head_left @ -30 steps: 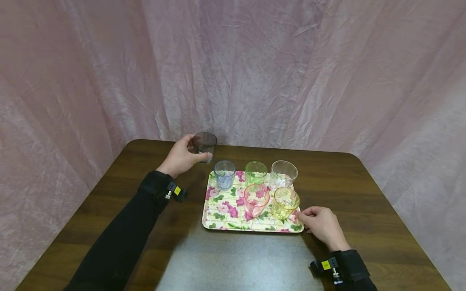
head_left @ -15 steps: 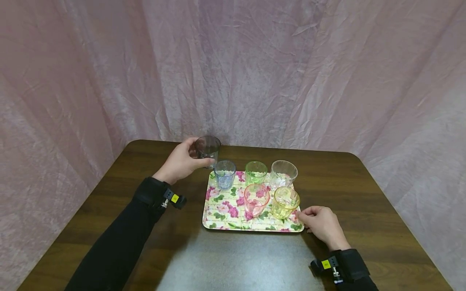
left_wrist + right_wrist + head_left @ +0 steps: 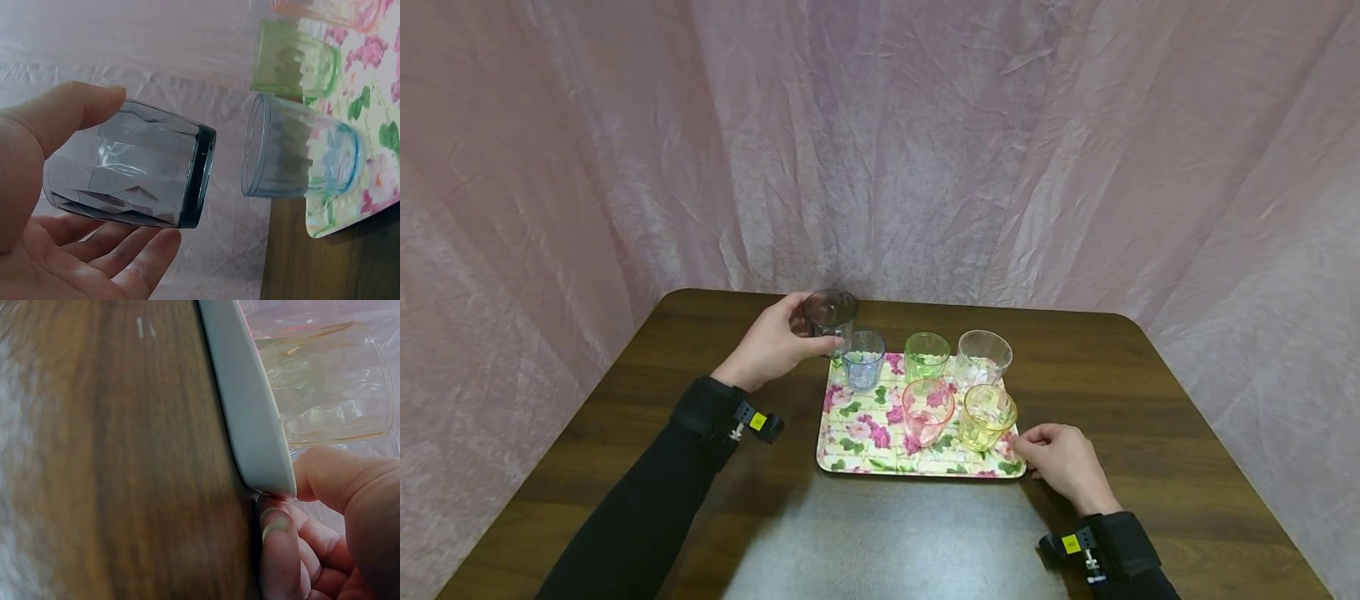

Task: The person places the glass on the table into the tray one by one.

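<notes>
My left hand holds a smoky grey drinking glass, thumb on one side and fingers on the other. In the left wrist view the grey glass is off the table, its dark base facing the blue glass. A floral tray bears several coloured glasses. The blue glass stands in its far left corner, partly behind the grey one in the head view. At the near right corner my right hand pinches the tray's rim, beside the yellow glass.
Also on the tray stand a green glass, a clear glass and a pink glass. The brown wooden table extends around the tray. Behind its far edge hangs a pink curtain.
My left hand has carried the grey glass to the right and nearer, up to the far left corner of the tray. The right hand has stayed on the tray's rim.
</notes>
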`<state>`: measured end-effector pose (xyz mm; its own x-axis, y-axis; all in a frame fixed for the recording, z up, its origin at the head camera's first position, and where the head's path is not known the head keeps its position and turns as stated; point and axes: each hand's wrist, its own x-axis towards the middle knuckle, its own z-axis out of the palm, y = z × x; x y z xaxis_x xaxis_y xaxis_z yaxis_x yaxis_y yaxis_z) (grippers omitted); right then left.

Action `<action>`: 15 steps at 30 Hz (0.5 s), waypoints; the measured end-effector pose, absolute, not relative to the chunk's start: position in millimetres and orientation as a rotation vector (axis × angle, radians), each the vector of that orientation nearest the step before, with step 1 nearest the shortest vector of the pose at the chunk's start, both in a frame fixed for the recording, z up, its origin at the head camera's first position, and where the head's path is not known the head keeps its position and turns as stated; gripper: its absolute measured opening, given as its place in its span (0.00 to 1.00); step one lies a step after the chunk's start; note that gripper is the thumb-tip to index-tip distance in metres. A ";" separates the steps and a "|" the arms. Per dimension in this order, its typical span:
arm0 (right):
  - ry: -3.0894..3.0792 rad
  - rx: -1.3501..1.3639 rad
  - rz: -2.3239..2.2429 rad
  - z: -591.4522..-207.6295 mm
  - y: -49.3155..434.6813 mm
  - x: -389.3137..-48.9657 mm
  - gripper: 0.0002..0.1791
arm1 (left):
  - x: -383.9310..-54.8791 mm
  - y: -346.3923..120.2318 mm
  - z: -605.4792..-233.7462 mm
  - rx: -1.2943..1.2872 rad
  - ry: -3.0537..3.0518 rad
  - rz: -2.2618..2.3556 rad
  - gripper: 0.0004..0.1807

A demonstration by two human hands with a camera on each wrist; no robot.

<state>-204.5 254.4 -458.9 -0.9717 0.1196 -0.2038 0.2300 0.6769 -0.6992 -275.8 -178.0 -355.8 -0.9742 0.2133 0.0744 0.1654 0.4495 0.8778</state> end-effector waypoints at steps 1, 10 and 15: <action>2.747 0.289 -1.172 -458.9 254.3 -204.4 0.15 | -274.7 -177.6 -356.1 0.349 2.635 1.589 0.39; 2.753 0.270 -1.183 -457.7 253.9 -203.6 0.14 | -264.7 -173.7 -360.5 0.381 2.609 1.602 0.42; 2.752 0.276 -1.176 -457.7 253.4 -203.2 0.14 | -259.4 -171.8 -363.7 0.402 2.583 1.624 0.43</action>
